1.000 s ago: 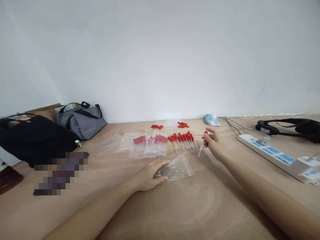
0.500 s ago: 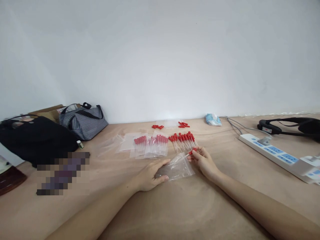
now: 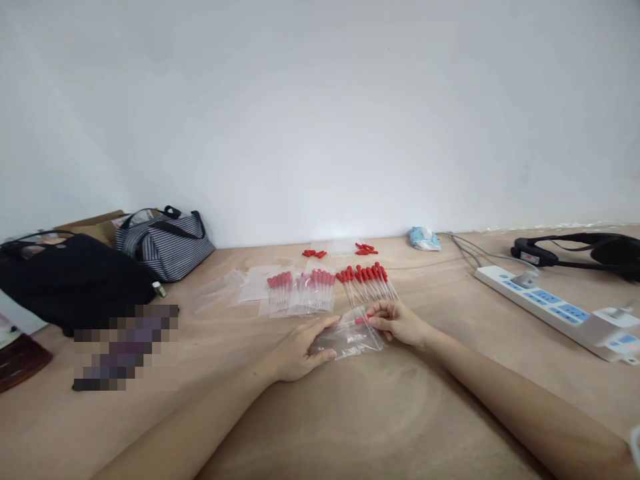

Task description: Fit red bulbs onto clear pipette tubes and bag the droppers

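In front of me a clear plastic bag (image 3: 345,343) lies on the table. My left hand (image 3: 303,350) grips its left end, thumb along the near side and fingers along the far side. My right hand (image 3: 395,323) is closed on a dropper (image 3: 363,320) with a red rubber bulb, at the bag's right end. The dropper's thin tube points left and shows through the plastic. Just beyond, a row of red-bulbed droppers (image 3: 367,273) lies side by side. To their left are filled bags of droppers (image 3: 320,287), partly overlapping.
Flat plastic bags (image 3: 257,283) lie left of the filled ones. Loose red bulbs (image 3: 314,253) and a set of clear tubes (image 3: 341,248) sit near the wall. A power strip (image 3: 545,303) and black headset (image 3: 575,250) are at right; a striped bag (image 3: 173,243) and black bag (image 3: 75,280) at left.
My right hand has moved left with the dropper, whose tube and red bulb now reach inside the bag. My left hand has stayed on the bag's left end.
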The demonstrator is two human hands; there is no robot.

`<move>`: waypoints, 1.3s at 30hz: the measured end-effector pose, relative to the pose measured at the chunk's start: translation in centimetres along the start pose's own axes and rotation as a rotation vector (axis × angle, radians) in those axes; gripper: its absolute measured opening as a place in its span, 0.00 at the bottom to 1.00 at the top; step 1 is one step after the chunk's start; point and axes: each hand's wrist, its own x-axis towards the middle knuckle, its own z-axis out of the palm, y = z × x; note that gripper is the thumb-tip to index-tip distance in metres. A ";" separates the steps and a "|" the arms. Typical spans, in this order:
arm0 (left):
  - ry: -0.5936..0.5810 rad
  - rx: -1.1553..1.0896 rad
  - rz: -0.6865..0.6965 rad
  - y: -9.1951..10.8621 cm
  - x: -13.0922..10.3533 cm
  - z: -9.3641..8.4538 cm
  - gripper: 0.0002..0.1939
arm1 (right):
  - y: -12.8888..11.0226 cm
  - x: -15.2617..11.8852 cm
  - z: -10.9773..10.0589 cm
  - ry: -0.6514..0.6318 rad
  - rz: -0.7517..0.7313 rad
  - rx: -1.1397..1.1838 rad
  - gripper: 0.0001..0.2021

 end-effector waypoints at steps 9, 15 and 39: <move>0.003 -0.001 -0.007 0.2 0.1 0.0 0.26 | -0.1 -0.3 0.6 -0.067 0.004 -0.015 0.17; 0.021 0.027 0.017 0.1 0.1 -0.1 0.25 | 0.2 -0.1 1.4 -0.045 -0.062 -0.095 0.16; 0.089 -0.023 -0.043 -0.2 -1.4 -1.0 0.07 | -1.3 9.8 -6.5 0.779 -0.047 -0.662 0.14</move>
